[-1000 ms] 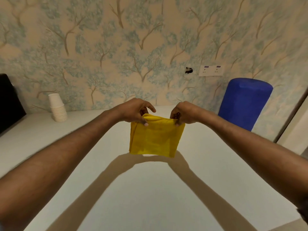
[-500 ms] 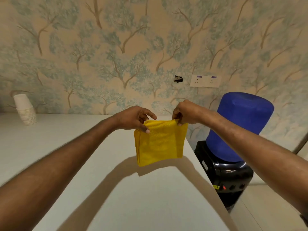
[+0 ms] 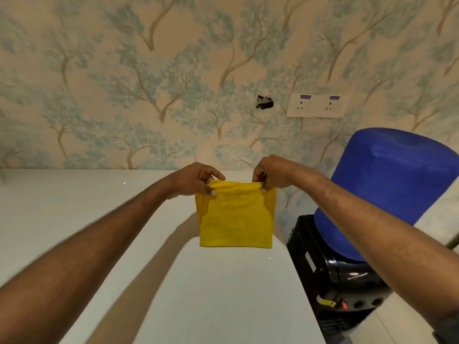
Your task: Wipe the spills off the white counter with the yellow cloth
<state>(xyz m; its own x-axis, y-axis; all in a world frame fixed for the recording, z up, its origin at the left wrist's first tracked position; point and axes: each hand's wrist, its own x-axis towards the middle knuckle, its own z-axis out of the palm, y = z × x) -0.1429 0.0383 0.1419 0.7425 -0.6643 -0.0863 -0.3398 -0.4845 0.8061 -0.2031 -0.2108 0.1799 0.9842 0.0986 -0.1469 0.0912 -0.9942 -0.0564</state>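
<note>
View: seen from the person's own head, looking forward and down along both bare forearms, which reach out over a long counter toward a papered wall.

Yellow cloth (image 3: 236, 216): folded into a neat square, hanging upright in the air at the centre of the scene, above the far part of the counter and not touching it. Its shadow falls on the surface below.

Left hand (image 3: 192, 179): at about 10 o'clock from the cloth's middle, fingers closed in a pinch on the cloth's upper left corner, thumb in front.

Right hand (image 3: 272, 172): at about 1 o'clock from the cloth's middle, fingers curled shut, pinching the upper right corner.

White counter (image 3: 223, 294): fills the lower half of the view, running away toward 12 o'clock. Two tiny glinting specks show on it, one near the cloth's lower right corner; no clear puddle or stain can be made out.

Water dispenser (image 3: 347, 281): black body with a blue bottle (image 3: 387, 180) on top, standing off the counter's right edge at 3 o'clock.

Wall: pale wallpaper with blue-green trees; a white socket plate (image 3: 318, 105) at 1 o'clock, with a small dark hole in the wall just left of it.

Step in hand: judged as preparation, the cloth folded and held ready, wiping not yet begun.

Next move calls for: lowering the cloth flat onto the counter, pressing one palm on it, and first finding where the spills lie.
</note>
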